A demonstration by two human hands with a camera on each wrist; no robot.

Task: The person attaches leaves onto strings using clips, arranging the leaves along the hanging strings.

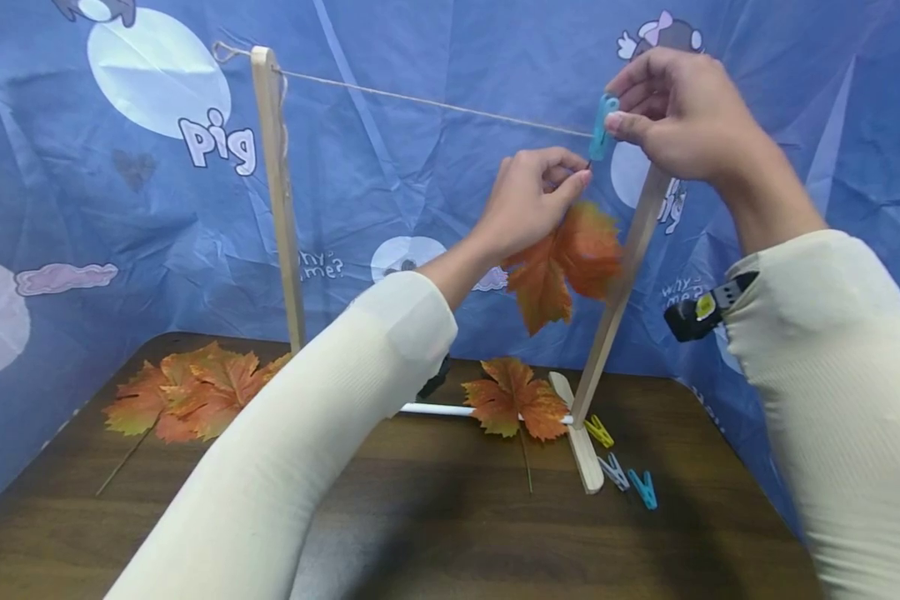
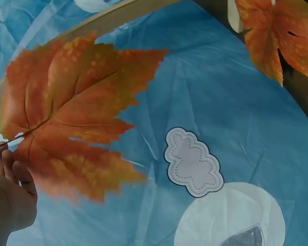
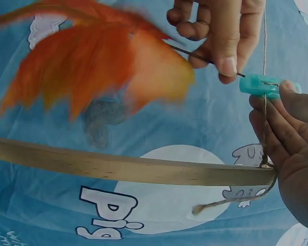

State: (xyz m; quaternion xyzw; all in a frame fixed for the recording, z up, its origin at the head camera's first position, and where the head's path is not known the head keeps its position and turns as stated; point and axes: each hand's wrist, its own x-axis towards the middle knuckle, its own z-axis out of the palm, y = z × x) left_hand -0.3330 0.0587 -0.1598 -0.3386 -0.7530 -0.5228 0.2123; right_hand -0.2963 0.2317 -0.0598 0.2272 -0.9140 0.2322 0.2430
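My left hand pinches the thin stem of an orange artificial maple leaf, which hangs below the fingers. In the left wrist view the leaf spreads out from the fingertips. My right hand holds a teal clothespin between thumb and fingers, at the right end of a twine line. In the right wrist view the clothespin sits across the twine, and the stem's tip reaches its nose.
The twine runs between two wooden posts. Another leaf lies by the right post's foot; more leaves lie at the left. Yellow, white and blue clothespins rest on the brown table.
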